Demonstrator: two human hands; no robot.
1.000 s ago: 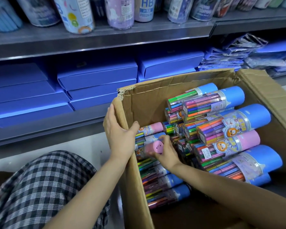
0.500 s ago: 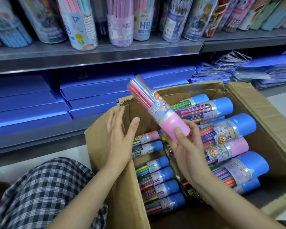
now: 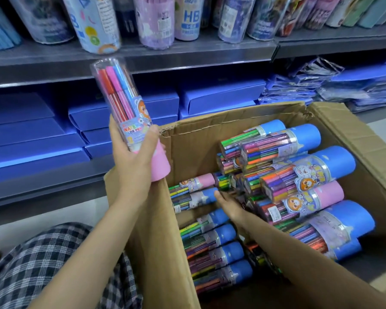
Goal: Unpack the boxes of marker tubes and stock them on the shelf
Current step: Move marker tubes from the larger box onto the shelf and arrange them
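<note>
Fingers of my left hand wrap the lower part of a pink-capped tube, thumb across its label, holding it nearly upright above the box's near-left corner, in front of the shelf. My right hand reaches into the box with fingers extended, fingertips against a blue-capped tube (whether it grips, I cannot tell). More tubes lie stacked in the box, caps pink or blue. Blue cartons fill the lower shelf; pencil canisters stand above. My checked trouser knee shows at lower left.
</note>
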